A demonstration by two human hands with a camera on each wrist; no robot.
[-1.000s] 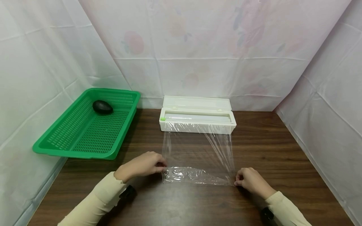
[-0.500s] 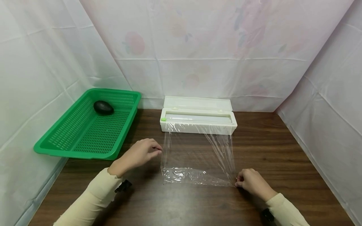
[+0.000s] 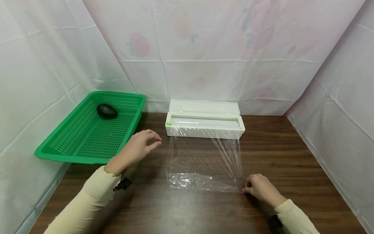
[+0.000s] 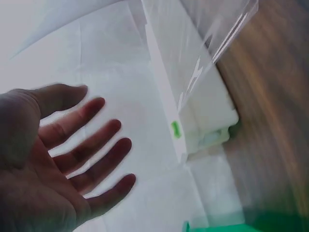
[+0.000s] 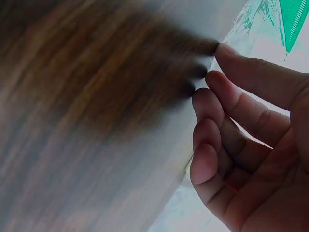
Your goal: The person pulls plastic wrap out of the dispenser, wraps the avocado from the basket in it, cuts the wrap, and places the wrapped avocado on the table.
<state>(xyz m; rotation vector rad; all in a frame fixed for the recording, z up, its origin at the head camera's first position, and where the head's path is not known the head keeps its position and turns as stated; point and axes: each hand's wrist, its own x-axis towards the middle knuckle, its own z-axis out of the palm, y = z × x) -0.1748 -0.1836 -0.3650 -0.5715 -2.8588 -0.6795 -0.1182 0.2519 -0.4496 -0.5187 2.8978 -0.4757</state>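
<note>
Clear plastic wrap (image 3: pixel 204 159) stretches from a long white dispenser box (image 3: pixel 204 133) toward me, its crinkled near end close over the table. At its near right corner my right hand (image 3: pixel 261 188) pinches the film between thumb and curled fingers; the right wrist view shows these fingertips (image 5: pixel 227 50) by the film's edge. My left hand (image 3: pixel 140 146) holds nothing and hovers between the film and the green basket (image 3: pixel 122 148). In the left wrist view its fingers (image 4: pixel 91 154) are spread, loosely bent, beside the dispenser's end with a green slider (image 4: pixel 175 129).
A dark, glossy oval fruit or vegetable (image 3: pixel 106 111) lies in the back of the green basket at left. The dispenser's lid (image 3: pixel 204 106) stands raised behind it. White cloth (image 3: pixel 204 71) encloses the brown wooden table (image 3: pixel 204 211) at the back and sides.
My left hand has let go of the wrap's near left corner and moved up and left toward the basket. The right hand has stayed at its corner.
</note>
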